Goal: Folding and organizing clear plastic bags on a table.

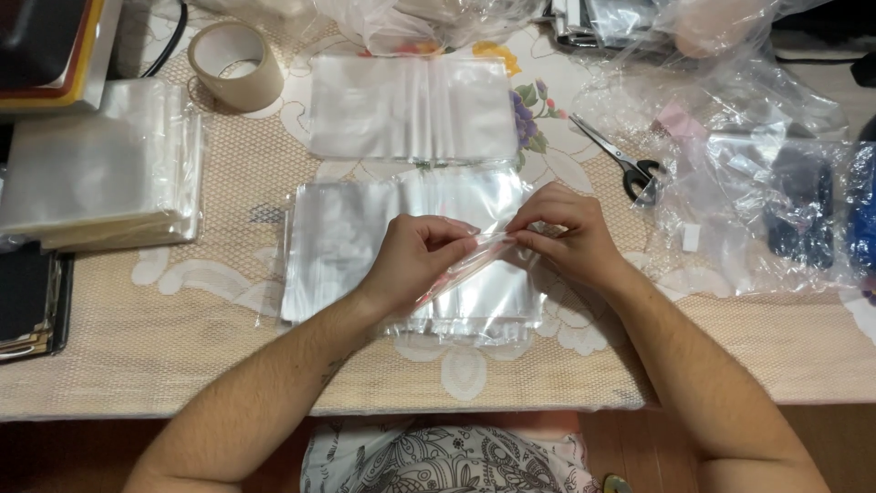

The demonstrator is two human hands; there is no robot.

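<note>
clear bag (474, 260) in hands, perhaps stacked sleeves (100, 173) left

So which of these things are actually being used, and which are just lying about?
In use: left hand and right hand pinching one clear bag, spread of clear bags beneath.
Lying about: tape roll, scissors, stacked bags.

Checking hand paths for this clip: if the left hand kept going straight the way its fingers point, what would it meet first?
The left hand points right, toward the right hand. Both pinch one clear plastic bag, so it would likely meet the right hand's fingertips first; depth is unclear.
</note>
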